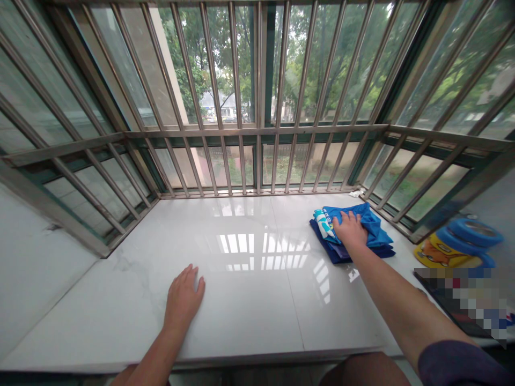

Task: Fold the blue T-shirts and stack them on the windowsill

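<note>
My left hand (183,297) lies flat, palm down, on the glossy white marble sill (241,279) near its front edge, fingers together and stretched out, holding nothing. Farther right, my right hand (349,230) rests on top of a small pile of folded blue cloths (372,228), its fingers curled onto the upper, light-blue piece. Under it lies a darker blue piece, and a white and teal printed part shows at the pile's left edge. The pile sits at the sill's far right, close to the window bars.
Steel bars (257,128) and glass enclose the sill on the left, back and right, with trees outside. A yellow and blue toy-like object (458,246) and a dark flat item (450,300) lie at the right edge. A small white scrap (356,193) sits by the bars.
</note>
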A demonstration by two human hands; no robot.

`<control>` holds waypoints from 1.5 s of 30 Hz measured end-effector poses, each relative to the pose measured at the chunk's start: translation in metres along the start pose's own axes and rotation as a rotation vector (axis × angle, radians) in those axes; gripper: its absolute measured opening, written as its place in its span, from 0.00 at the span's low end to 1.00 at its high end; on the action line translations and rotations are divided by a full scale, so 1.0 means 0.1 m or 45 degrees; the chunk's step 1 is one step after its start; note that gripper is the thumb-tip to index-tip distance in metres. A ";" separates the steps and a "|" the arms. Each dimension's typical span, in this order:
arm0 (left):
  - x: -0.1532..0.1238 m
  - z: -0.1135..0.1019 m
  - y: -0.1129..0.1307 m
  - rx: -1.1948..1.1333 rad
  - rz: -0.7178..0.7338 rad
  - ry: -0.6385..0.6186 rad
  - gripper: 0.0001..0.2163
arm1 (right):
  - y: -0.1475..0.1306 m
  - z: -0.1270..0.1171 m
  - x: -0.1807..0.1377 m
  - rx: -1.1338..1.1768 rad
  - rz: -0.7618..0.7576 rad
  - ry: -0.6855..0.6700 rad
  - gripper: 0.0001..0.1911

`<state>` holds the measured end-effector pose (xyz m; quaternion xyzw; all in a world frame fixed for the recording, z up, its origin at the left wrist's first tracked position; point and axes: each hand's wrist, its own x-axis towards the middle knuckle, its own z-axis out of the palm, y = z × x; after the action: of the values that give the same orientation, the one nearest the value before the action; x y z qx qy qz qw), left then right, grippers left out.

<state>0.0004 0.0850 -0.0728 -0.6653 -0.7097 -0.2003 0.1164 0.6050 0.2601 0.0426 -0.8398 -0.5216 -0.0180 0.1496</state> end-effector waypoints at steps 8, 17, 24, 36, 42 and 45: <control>0.00 -0.01 0.00 -0.018 -0.008 -0.012 0.24 | 0.00 0.00 0.00 0.001 -0.005 -0.001 0.41; 0.01 -0.03 0.01 -0.027 -0.018 -0.015 0.25 | 0.01 0.01 0.01 0.020 0.000 0.001 0.41; 0.00 -0.02 0.03 -0.002 -0.023 -0.026 0.24 | 0.01 0.01 0.02 0.018 -0.006 -0.002 0.40; 0.02 -0.03 0.01 -0.009 0.001 -0.020 0.26 | 0.03 0.04 0.02 0.016 -0.003 0.011 0.40; 0.01 -0.02 0.01 -0.014 -0.017 -0.026 0.25 | 0.02 0.03 0.02 0.020 -0.002 0.014 0.39; 0.01 -0.03 0.02 -0.014 -0.016 -0.033 0.26 | 0.01 0.02 0.01 0.016 -0.003 0.004 0.40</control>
<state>0.0018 0.0846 -0.0697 -0.6639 -0.7143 -0.1963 0.1025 0.6066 0.2611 0.0408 -0.8382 -0.5224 -0.0160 0.1556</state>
